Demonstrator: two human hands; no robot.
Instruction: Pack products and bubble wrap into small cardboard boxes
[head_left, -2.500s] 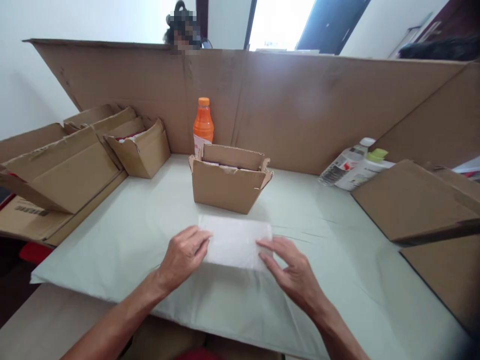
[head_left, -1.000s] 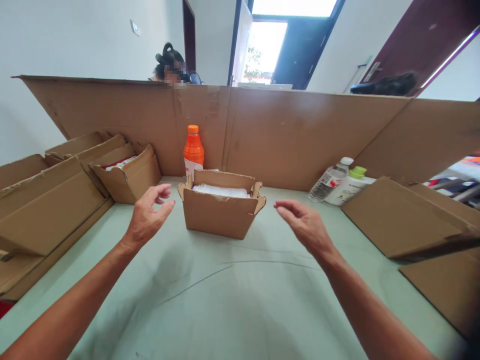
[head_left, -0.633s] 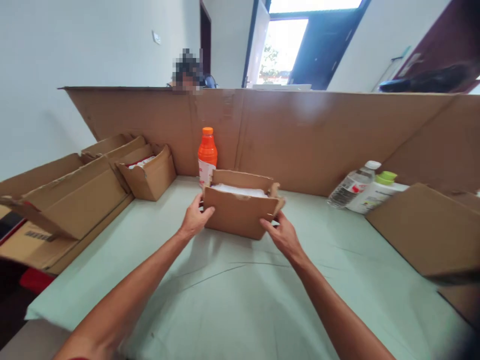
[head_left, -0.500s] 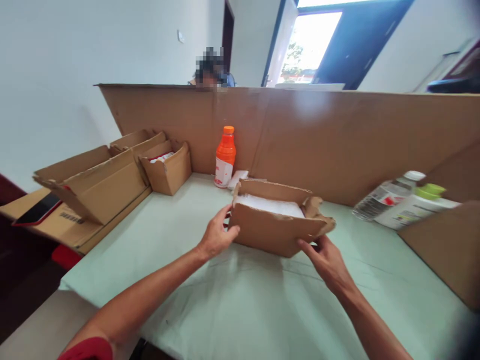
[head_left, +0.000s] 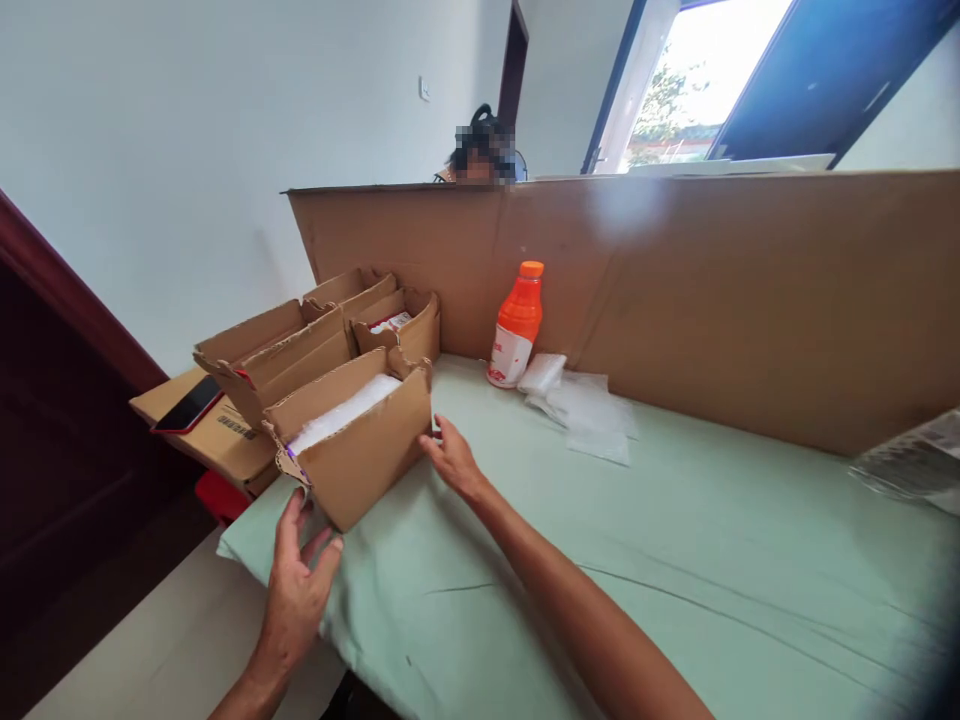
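An open cardboard box [head_left: 367,450] stands at the left end of the cloth-covered table, with white plastic packaging [head_left: 341,415] and a bit of purple inside. My left hand [head_left: 296,575] is at its near left corner, thumb and fingers spread apart; whether the fingertips touch the cardboard I cannot tell. At the box's right end, my right hand [head_left: 456,462] has its fingers stretched out, the thumb at or very close to the wall. Neither hand is wrapped round the box.
Behind it stand a longer cardboard tray [head_left: 292,345] and a smaller box [head_left: 420,325]. A phone [head_left: 187,403] lies on flat cardboard at left. An orange-capped bottle [head_left: 516,330] and clear plastic bags [head_left: 592,405] sit before a cardboard partition [head_left: 750,300]; a person is behind it.
The box with white packaging has moved from the table's middle to the left, beside the other boxes. Both hands moved with it, and the left fingers have spread. The view has turned left.
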